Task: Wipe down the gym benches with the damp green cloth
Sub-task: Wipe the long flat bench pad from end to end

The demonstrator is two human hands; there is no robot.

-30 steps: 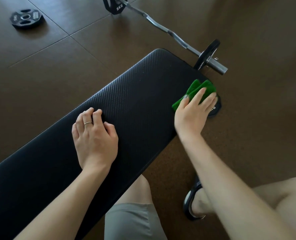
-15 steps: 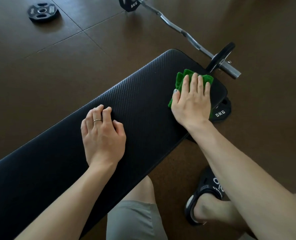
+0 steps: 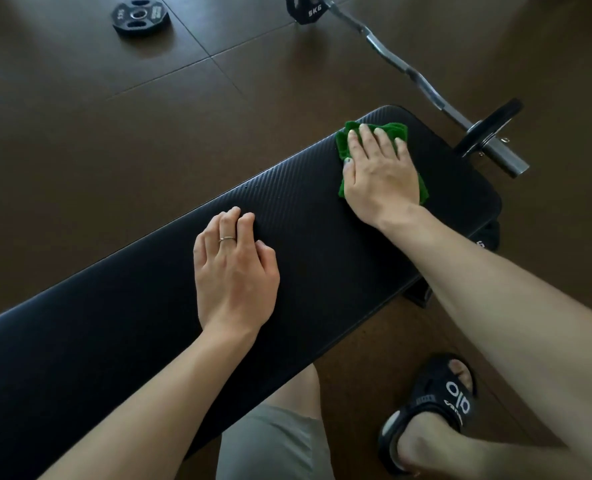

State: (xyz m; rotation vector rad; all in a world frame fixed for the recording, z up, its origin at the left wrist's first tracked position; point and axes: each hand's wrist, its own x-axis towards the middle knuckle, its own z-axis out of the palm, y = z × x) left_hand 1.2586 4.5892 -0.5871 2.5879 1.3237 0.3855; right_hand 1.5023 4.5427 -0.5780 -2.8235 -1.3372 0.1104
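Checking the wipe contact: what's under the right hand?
The green cloth lies under the right hand, flat on the black bench. Cloth edges show around the fingers; its middle is covered.

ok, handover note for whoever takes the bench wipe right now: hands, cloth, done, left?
Right hand: flat, fingers straight, pressing the green cloth onto the bench pad near its far end.
Left hand: rests on the middle of the pad, fingers loosely bent, holding nothing.
Done: cannot tell from the pad which parts are wiped; a few small droplets show near the far edge.
Left: work the cloth along the rest of the pad toward the near end. No other bench is in view.
Nearby on the floor: curl bar, loose weight plate.
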